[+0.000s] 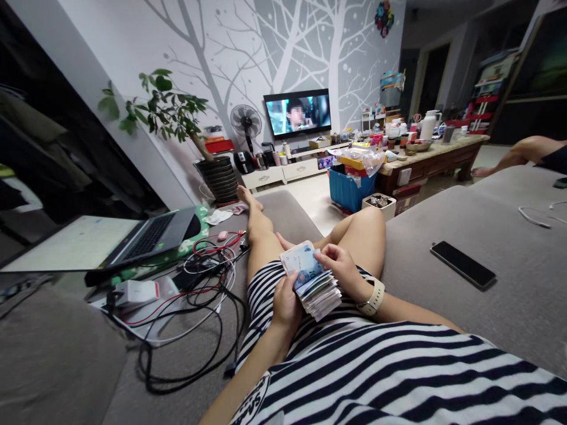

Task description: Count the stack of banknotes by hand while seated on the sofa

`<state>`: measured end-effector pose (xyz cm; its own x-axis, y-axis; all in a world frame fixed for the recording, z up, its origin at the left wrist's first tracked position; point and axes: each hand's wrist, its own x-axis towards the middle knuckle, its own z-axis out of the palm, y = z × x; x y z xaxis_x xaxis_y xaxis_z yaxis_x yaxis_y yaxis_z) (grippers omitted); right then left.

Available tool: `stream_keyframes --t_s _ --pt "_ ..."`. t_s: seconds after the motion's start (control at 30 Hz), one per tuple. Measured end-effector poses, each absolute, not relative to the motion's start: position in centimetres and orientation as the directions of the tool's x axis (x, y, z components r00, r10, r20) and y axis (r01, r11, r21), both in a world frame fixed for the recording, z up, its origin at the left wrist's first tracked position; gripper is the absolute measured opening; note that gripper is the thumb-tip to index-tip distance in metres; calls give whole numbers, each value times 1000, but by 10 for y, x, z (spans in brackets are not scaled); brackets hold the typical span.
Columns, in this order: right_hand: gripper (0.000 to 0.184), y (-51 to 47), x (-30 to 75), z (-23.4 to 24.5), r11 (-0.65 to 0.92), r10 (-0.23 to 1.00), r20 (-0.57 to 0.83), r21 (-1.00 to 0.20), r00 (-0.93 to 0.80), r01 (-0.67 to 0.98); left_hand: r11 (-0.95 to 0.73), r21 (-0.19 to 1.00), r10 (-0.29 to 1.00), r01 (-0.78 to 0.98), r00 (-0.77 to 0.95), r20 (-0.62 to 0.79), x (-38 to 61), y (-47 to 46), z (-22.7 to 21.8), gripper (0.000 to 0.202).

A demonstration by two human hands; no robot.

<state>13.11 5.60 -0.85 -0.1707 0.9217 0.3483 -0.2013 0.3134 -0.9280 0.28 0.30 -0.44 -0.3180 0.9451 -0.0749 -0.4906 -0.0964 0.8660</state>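
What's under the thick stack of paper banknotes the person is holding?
The person's left hand cups the thick stack of paper banknotes from below, above a black-and-white striped garment. The garment directly beneath is hidden by them.

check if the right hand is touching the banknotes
Touching. The head view shows the right hand with its fingers resting directly on the upper edge of the stack of banknotes, with no gap between them.

Thick wad of banknotes (pixel 315 283), mixed denoms, edges fanned, lt-blue note on top
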Motion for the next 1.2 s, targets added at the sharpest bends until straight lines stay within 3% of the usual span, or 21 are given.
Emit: stream_keyframes --t_s 0.1,0.37,0.63,0.87,1.2 --pt "40 55 131 -8 314 919 350 -928 -181 -201 -50 855 967 -516 -240 -88 3 3 -4 22" --pt "37 50 132 -4 374 900 403 -909 -165 -184 -97 796 961 -597 -264 -80 0 13 -15 20" --pt "32 43 134 3 396 873 440 -891 -208 -224 -112 852 949 -512 -308 -61 -3 12 -15 17" --pt "26 44 134 5 400 860 457 -880 -226 -256 -108 835 956 -540 -286 -61 -1 12 -13 19" --pt "34 43 134 7 391 865 451 -880 -218 -268 -92 832 957 -547 -280 -78 -2 15 -15 18"
